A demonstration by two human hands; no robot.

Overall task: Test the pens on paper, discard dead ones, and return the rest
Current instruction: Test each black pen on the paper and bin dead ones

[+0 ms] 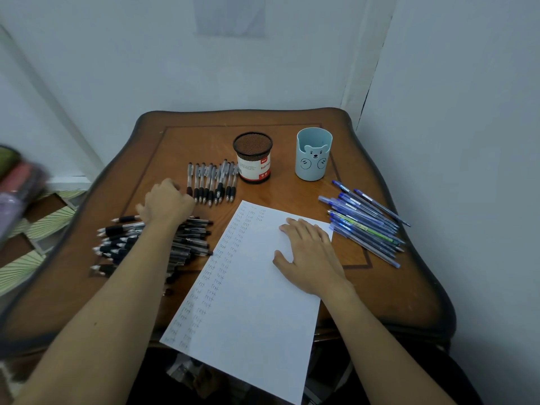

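Note:
A white sheet of paper lies on the wooden table, with columns of small handwritten test marks down its left side. My right hand presses flat on the sheet's upper right part, fingers spread. My left hand reaches over a heap of black pens to the left end of a neat row of black pens. Its fingers curl away from the camera, so I cannot tell whether they hold a pen. A pile of blue pens lies to the right of the sheet.
A black mesh pen cup and a light blue bear-faced cup stand behind the paper. Walls close in behind and to the right of the table. A blurred object shows at the left edge, above a patterned floor.

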